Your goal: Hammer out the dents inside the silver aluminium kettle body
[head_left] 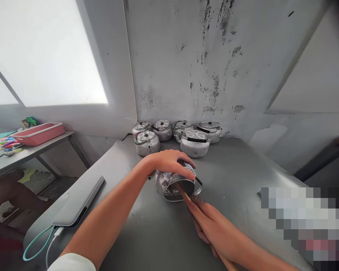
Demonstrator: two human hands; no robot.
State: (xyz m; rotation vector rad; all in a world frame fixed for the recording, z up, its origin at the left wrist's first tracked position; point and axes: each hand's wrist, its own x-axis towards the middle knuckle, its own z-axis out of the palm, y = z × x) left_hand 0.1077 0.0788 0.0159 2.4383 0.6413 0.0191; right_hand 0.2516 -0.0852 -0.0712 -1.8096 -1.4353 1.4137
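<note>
A small dented aluminium kettle (pixel 161 183) lies tipped on its side on the grey table (pixel 147 233), its wide round opening facing me. My left hand (pixel 172 162) is closed over its upper side, fingers curled round the body. My right hand (pixel 210 222) is wrapped round a wooden stick (pixel 181 189). One end of the stick reaches into the kettle's opening, and the other comes out below my hand. What the inner tip touches is hidden inside the kettle. The kettle's dark handle (pixel 198 181) sticks out on its right side.
Several aluminium kettles (pixel 194 147) with lids stand along the back wall. A power bank (pixel 78 203) with cables lies on the table's left side. Farther left, a side table holds a pink tray (pixel 39 136) and colourful bits. A pixelated patch covers the lower right.
</note>
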